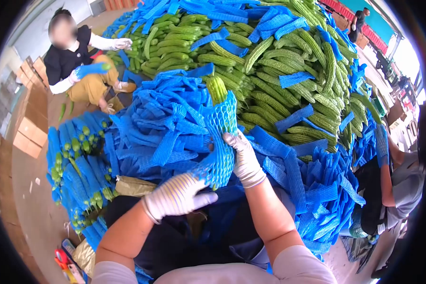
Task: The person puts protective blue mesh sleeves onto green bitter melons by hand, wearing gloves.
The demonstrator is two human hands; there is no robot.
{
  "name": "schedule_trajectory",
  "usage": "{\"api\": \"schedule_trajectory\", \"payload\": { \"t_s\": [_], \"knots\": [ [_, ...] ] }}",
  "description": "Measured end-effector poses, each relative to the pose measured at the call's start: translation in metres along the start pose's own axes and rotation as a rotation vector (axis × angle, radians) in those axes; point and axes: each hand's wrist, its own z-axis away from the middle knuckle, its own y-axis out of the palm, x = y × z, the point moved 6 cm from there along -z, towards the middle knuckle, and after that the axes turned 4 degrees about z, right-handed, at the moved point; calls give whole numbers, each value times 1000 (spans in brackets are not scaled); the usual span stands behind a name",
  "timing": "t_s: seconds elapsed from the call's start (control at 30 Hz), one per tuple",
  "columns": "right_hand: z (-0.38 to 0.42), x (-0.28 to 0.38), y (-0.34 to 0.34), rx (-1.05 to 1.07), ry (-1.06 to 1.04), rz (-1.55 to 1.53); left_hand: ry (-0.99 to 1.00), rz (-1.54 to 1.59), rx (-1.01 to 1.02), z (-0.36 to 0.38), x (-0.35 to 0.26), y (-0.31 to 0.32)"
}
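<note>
In front of me a bitter gourd (217,90) stands partly inside a stretched blue foam net sleeve (221,158), its green upper end poking out of the top. My right hand (244,160), in a white striped glove, grips the sleeve's right side. My left hand (177,196), gloved the same way, is at the sleeve's lower left; its thumb sticks out apart and its fingertips are partly hidden against the net. Just beyond lies a heap of flat blue sleeves (165,123).
A large pile of bitter gourds (288,71) rises ahead. Sleeved gourds (80,161) are stacked at left, near cardboard boxes (31,132). More sleeves (307,189) lie at right. One co-worker (71,57) sits at far left with a sleeved gourd; another (402,180) is at right.
</note>
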Motion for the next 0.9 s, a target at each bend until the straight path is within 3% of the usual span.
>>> {"api": "schedule_trajectory", "payload": {
  "t_s": [0.03,0.07,0.1,0.2,0.27,0.33,0.4,0.43,0.57,0.67,0.77,0.8,0.87,0.9],
  "knots": [
    [4,5,5,47,19,40,-208,-55,151,2,-2,-21],
    [7,8,13,100,39,81,-350,334,-117,15,21,-29],
    [10,5,18,110,70,63,-355,627,-397,18,27,-44],
    [16,-20,33,190,152,56,-213,453,-847,16,41,-72],
    [20,-34,45,270,178,31,-220,240,-800,16,55,-64],
    [23,-45,43,244,276,26,-402,333,-590,17,66,-55],
    [23,-48,41,274,321,33,-230,86,-624,16,44,-59],
    [22,-45,42,274,285,46,-122,-157,-741,21,23,-71],
    [23,-42,52,291,252,-11,24,-144,-991,39,25,-101],
    [23,-45,58,302,274,-90,-66,551,-1128,45,69,-94],
    [20,-43,51,165,103,75,-220,791,-1226,56,102,-82],
    [23,-45,53,169,104,76,-269,855,-1166,55,110,-73],
    [28,-39,56,135,-134,488,-572,1149,-973,41,99,-45],
    [27,-39,59,244,-194,604,-464,1172,-822,29,96,-37]
  ]
}}
